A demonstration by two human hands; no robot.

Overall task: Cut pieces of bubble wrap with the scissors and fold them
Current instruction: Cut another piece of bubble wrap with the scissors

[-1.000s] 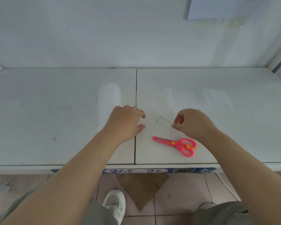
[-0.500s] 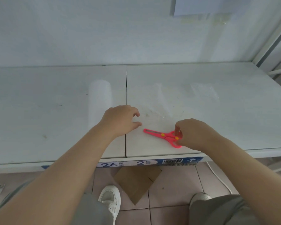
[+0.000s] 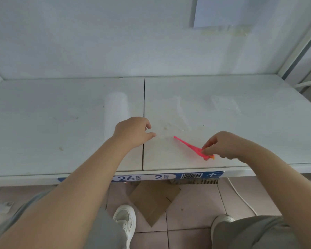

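A roll of clear bubble wrap (image 3: pixel 116 112) lies on the white table (image 3: pixel 61 126), with a loose sheet (image 3: pixel 171 121) spread out to its right. My left hand (image 3: pixel 132 133) rests on the sheet beside the roll, fingers curled and thumb stretched out. Pink scissors (image 3: pixel 190 147) are tilted up near the table's front edge, blades closed and pointing left. My right hand (image 3: pixel 223 144) pinches them at the handles. A small cut piece of bubble wrap (image 3: pixel 224 104) lies farther back on the right.
A blue label strip (image 3: pixel 142 177) runs along the table's front edge. Below it, a piece of brown cardboard (image 3: pixel 154 200) lies on the tiled floor between my shoes. A white wall stands behind the table, and a metal frame post (image 3: pixel 298 56) rises at the right.
My right hand moved from the sheet down to the scissors, took their handles and lifted them off the table. My left hand stayed on the sheet.
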